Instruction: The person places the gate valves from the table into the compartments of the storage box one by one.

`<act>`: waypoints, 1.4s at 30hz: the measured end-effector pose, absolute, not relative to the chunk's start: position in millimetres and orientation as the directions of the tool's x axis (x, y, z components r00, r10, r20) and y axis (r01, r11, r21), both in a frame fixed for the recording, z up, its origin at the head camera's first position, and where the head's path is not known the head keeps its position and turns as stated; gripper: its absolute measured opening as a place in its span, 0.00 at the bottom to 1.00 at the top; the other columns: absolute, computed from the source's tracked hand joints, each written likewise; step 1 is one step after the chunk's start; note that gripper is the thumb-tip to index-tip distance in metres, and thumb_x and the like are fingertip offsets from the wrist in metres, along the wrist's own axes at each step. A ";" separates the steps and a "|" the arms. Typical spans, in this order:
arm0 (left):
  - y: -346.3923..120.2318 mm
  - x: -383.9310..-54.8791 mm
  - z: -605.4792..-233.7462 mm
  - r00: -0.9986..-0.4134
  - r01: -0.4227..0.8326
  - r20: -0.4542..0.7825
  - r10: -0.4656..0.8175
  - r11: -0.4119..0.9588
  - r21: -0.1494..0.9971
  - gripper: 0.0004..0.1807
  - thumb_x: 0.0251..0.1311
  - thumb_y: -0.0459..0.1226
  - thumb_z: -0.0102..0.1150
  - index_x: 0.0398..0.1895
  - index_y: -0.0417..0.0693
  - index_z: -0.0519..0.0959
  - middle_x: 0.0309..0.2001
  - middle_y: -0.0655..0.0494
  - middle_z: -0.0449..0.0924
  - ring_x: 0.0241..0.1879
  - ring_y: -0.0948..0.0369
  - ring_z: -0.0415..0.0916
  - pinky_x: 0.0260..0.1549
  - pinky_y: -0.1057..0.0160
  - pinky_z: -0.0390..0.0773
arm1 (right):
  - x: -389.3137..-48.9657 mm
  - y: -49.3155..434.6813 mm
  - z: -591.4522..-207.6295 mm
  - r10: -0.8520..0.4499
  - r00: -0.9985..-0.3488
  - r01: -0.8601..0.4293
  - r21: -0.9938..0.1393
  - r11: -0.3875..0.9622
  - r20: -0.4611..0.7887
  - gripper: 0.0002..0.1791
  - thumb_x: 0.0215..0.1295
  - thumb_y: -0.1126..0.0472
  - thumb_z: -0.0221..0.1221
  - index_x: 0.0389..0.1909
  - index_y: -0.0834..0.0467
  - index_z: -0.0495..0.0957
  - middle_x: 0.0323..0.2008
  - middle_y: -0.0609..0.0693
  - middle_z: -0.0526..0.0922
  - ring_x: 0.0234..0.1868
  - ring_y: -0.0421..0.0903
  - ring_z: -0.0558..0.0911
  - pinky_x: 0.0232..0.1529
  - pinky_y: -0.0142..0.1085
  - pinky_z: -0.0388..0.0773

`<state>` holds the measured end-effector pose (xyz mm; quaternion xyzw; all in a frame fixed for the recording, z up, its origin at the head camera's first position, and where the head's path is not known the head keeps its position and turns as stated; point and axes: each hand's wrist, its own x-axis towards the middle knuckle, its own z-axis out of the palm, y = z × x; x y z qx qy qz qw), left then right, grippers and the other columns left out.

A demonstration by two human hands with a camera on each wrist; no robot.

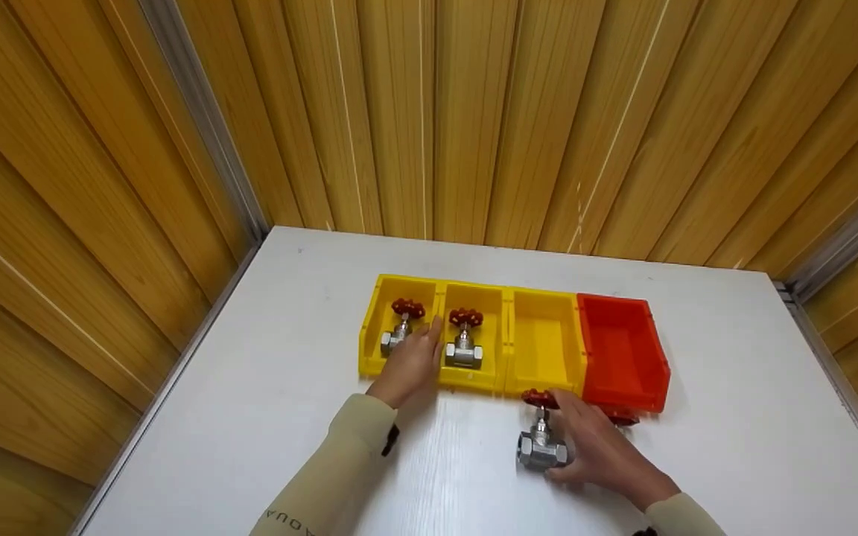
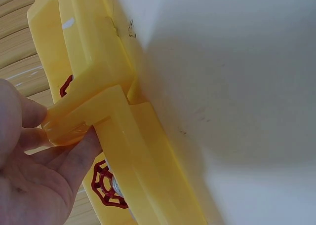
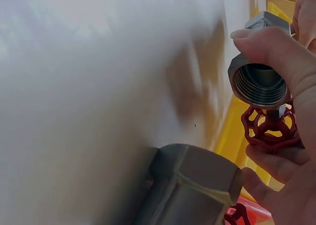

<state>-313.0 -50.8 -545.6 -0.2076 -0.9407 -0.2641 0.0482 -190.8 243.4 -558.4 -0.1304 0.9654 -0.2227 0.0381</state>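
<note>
My left hand [image 1: 412, 363] pinches the joined side walls of the two left yellow bins, fingers on either side of the divider [image 2: 74, 117] in the left wrist view. A gate valve [image 1: 398, 336] with a red handwheel stands in the leftmost bin. Another valve [image 1: 464, 351] is in the second bin. In front of the third yellow bin [image 1: 544, 339], my right hand [image 1: 596, 447] grips a metal gate valve [image 3: 261, 79], thumb on its body and fingers by its red handwheel [image 3: 269, 131]. One more valve [image 3: 192, 185] lies beside that hand, mostly hidden in the head view.
A red bin [image 1: 623, 350] adjoins the yellow row on its right. The bins sit on a white table [image 1: 310, 447] with wood-patterned walls [image 1: 466, 119] behind and to the left. Metal frame bars [image 1: 205, 119] mark the corners.
</note>
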 end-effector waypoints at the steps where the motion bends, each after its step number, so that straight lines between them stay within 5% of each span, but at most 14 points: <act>1: -51.0 -313.1 -545.5 -0.910 0.415 0.201 0.364 0.775 0.476 0.29 0.71 0.37 0.48 0.73 0.43 0.59 0.57 0.38 0.78 0.52 0.46 0.80 0.50 0.52 0.81 | -191.0 243.2 -557.9 -0.268 -0.963 -0.239 -0.436 0.868 -0.006 0.65 0.31 0.46 0.80 0.72 0.55 0.56 0.65 0.49 0.69 0.56 0.50 0.73 0.59 0.52 0.76; 23: -50.9 -312.3 -544.5 -0.917 0.398 0.176 0.359 0.770 0.499 0.30 0.72 0.38 0.46 0.74 0.44 0.56 0.61 0.38 0.75 0.56 0.44 0.77 0.53 0.49 0.79 | -198.2 242.0 -540.3 -0.206 -0.978 -0.167 -0.455 0.875 -0.038 0.65 0.33 0.45 0.80 0.73 0.51 0.53 0.68 0.47 0.65 0.59 0.49 0.72 0.60 0.52 0.75; 42: -51.7 -311.8 -545.2 -0.894 0.447 0.240 0.378 0.765 0.463 0.28 0.71 0.36 0.48 0.72 0.39 0.60 0.53 0.36 0.79 0.44 0.45 0.82 0.41 0.52 0.84 | -209.6 241.3 -526.9 -0.239 -0.971 -0.219 -0.441 0.870 0.011 0.64 0.36 0.49 0.79 0.74 0.50 0.51 0.69 0.47 0.63 0.59 0.51 0.72 0.59 0.51 0.77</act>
